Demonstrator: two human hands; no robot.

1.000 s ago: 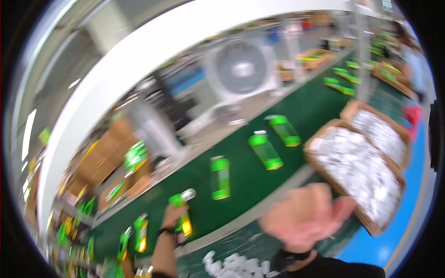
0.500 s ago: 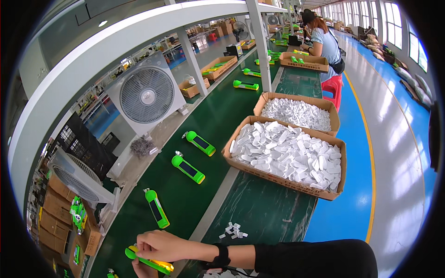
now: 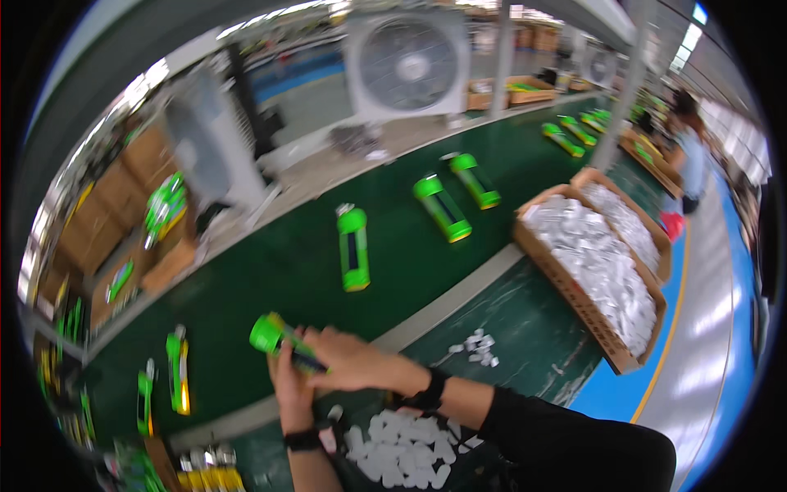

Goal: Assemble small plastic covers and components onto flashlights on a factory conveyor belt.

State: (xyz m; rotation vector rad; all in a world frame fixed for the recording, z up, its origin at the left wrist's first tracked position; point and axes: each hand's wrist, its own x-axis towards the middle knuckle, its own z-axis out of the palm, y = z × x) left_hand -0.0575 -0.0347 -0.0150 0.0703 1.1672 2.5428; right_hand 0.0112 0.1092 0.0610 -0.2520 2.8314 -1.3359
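Observation:
Over the near edge of the dark green belt, a green flashlight (image 3: 266, 334) with a dark panel along its body is between my two hands. My left hand (image 3: 290, 379) grips it from below. Across the body lies my right hand (image 3: 351, 361), its fingers closed over the near end and hiding part of it. The picture is slightly blurred, so finger details are unclear. Just below the hands, a pile of white oval plastic pieces (image 3: 402, 449) rests on the green tabletop. A smaller cluster of white bits (image 3: 477, 348) lies to the right.
Several like flashlights (image 3: 354, 250) lie along the belt (image 3: 303, 283). Cardboard boxes (image 3: 566, 275) of white parts stand at right. Beyond the belt are a large fan (image 3: 410, 66) and a carton (image 3: 170, 266). A person (image 3: 689, 148) sits far right.
The view has swung left, bringing the left forearm and white pile into sight. Both hands still hold the flashlight, its dark panel now showing.

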